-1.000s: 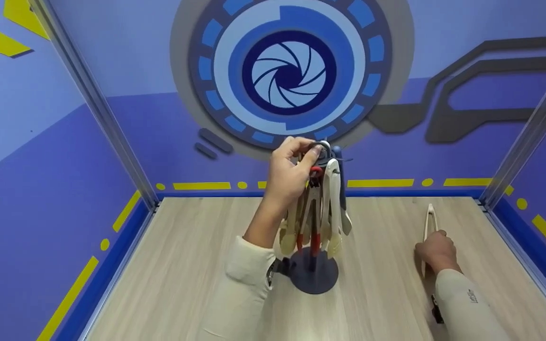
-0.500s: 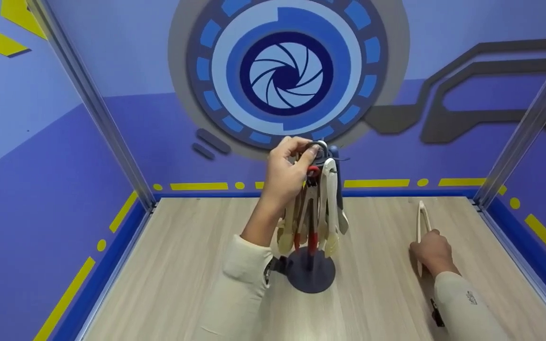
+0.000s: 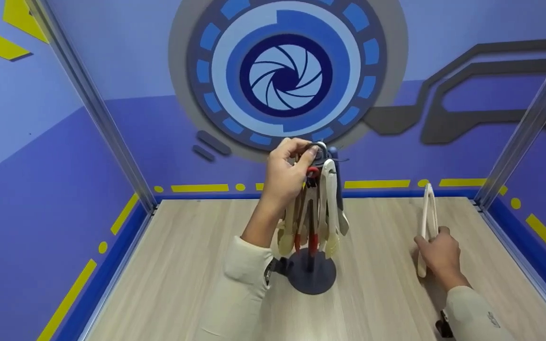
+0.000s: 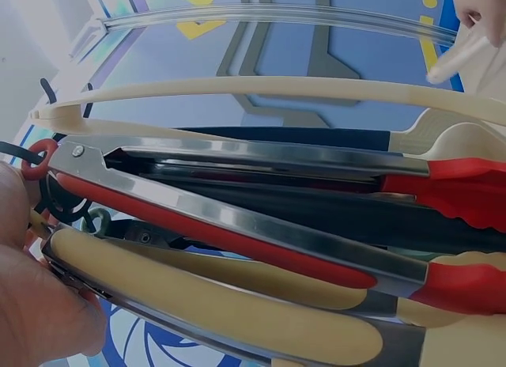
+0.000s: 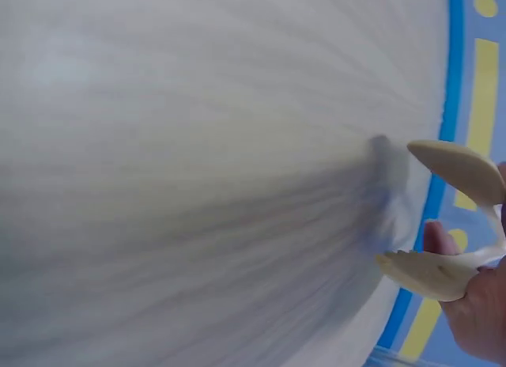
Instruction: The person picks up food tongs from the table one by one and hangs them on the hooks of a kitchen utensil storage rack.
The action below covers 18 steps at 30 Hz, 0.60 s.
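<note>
My left hand [image 3: 285,173] grips the dark top of a utensil stand [image 3: 312,279] at mid-table. From the stand's hooks hang several tongs and other utensils. Among them are steel tongs with red tips [image 4: 466,193], white tongs [image 3: 331,208] and steel tongs with cream grips [image 4: 213,300]. Over at the right, my right hand [image 3: 441,253] holds a pair of cream tongs [image 3: 427,208], hinge end tilted up and away. In the right wrist view, the two scalloped heads of these tongs [image 5: 435,274] stand apart. Part of their arms is hidden by the hand.
The wood-grain table [image 3: 197,265] is bounded by a printed blue back wall [image 3: 135,137] and side walls. Metal posts [image 3: 97,104] rise at the rear corners. A dark blue-grey handled utensil [image 3: 339,189] hangs on the stand's right side.
My right hand has shifted slightly, and the hinge end of the cream tongs has risen off the table. The left hand stays at the stand's top.
</note>
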Tool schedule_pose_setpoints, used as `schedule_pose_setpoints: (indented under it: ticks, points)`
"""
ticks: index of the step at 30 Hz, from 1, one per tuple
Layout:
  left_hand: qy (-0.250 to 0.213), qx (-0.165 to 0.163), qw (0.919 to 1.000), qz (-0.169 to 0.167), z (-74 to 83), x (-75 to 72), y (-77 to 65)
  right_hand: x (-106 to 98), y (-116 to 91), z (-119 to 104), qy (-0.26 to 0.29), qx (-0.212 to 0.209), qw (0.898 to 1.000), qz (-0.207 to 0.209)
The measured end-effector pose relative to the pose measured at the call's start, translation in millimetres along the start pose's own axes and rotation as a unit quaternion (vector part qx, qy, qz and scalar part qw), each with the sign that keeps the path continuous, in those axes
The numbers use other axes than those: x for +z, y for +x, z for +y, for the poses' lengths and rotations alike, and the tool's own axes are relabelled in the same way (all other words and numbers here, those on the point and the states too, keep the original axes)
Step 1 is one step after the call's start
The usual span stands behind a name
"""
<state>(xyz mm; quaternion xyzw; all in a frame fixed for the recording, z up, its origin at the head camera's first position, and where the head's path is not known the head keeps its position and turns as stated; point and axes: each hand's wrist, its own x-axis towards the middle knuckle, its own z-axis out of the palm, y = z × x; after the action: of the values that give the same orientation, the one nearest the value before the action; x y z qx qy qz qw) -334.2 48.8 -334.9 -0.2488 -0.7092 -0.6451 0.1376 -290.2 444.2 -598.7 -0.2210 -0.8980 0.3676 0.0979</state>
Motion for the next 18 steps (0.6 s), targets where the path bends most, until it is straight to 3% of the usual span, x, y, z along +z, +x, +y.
schedule_pose_setpoints:
  ticks: [7,18]
  points:
    - [-0.011,-0.004,0.9999,-0.001,1.3,1.0,-1.8,-5.4,-13.8,-24.9,0.048,-0.039,0.995,0.082]
    - [0.015,0.023,0.9991,0.033,0.0,5.7,-1.6,-3.7,-49.7,-83.2,0.114,-0.146,0.972,0.146]
